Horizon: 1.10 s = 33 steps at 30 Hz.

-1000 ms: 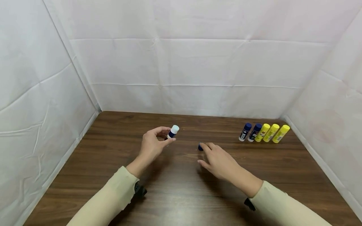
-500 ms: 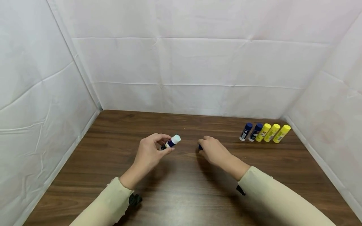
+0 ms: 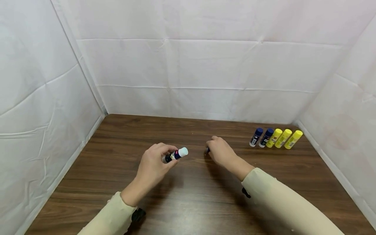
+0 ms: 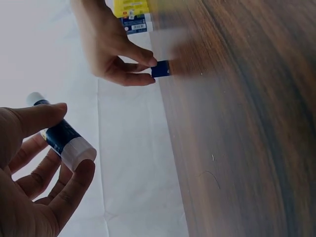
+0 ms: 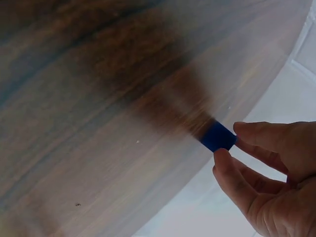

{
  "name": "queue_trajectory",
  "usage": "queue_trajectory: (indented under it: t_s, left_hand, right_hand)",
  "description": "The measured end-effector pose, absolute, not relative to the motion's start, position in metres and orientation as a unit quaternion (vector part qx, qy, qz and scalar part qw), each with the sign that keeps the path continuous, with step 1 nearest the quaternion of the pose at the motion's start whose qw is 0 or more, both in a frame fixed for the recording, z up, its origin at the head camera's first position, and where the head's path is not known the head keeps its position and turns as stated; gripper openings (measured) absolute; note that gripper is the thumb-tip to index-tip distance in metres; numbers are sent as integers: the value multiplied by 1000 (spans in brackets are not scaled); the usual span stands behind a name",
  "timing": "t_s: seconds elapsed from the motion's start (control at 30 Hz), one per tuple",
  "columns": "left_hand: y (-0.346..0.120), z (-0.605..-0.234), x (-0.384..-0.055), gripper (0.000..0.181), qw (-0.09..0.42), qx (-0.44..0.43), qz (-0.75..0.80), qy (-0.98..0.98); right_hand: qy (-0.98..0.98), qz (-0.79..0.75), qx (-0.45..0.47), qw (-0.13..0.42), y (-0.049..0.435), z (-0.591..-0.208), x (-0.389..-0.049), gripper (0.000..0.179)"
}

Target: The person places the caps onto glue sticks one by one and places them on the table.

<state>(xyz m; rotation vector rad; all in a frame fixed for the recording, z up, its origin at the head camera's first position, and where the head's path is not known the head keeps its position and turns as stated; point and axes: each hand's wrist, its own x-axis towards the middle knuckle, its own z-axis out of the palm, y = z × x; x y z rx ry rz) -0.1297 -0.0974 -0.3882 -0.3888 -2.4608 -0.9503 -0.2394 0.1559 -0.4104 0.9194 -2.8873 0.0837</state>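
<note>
My left hand (image 3: 154,164) holds a dark blue glue stick (image 3: 172,156) without a cap, tilted above the table between thumb and fingers. Its white end (image 3: 183,151) points right, and a finger presses the clear end (image 4: 79,153) in the left wrist view. My right hand (image 3: 222,152) reaches down at the middle of the table. Thumb and fingertips pinch a small blue cap (image 5: 218,137) that stands on the wood. In the head view that hand hides most of the cap; the left wrist view shows the cap (image 4: 161,69) below the fingertips.
Two blue glue sticks (image 3: 265,137) and three yellow ones (image 3: 283,138) stand in a row at the back right of the brown wooden table (image 3: 188,199). White cloth walls (image 3: 188,65) enclose the back and both sides.
My right hand has closed its fingers around the blue cap. My left hand has lowered slightly and tipped the glue stick from near upright to a flatter slant.
</note>
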Motion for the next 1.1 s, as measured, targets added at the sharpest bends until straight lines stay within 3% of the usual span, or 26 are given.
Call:
queue_trajectory:
  t_s: [0.27,0.57,0.8,1.1]
  left_hand:
    - [-97,-387,-125,29,237,-143,-329,-903]
    - [-101,-385,-124,29,242,-143,-319,-905]
    - [-101,-386,-122,27,256,-140,-299,-909]
    - [-103,-384,-120,26,296,-151,-274,-903]
  right_hand:
    - [-957,44,286,15,161,-416,-248,13]
    - [-956,59,287,26,160,-415,-245,12]
    - [-953,145,263,45,162,-404,-224,16]
    - [-923,336,184,24,169,-373,-185,19]
